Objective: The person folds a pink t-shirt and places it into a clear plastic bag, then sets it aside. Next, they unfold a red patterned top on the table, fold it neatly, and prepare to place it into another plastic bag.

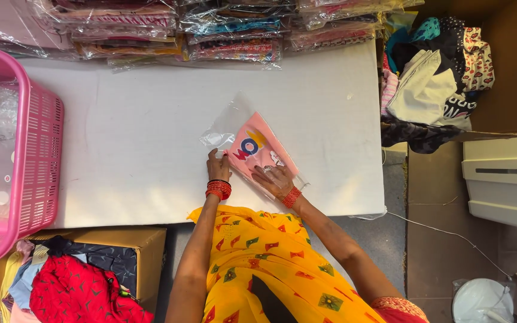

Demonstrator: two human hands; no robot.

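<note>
A folded pink garment [258, 149] with a colourful print lies on the white table [139, 131], partly inside a clear plastic bag [225, 128]. My left hand [218, 167] pinches the garment's near left corner at the bag's edge. My right hand [275, 177] rests flat on the garment's near right part, fingers spread. Both wrists carry red bangles.
A pink plastic basket [34, 155] holding clear bags stands at the left. Stacks of bagged garments [234, 30] line the table's far edge. A cardboard box [504, 66] of loose clothes sits at the right, another box [145, 245] of clothes near left.
</note>
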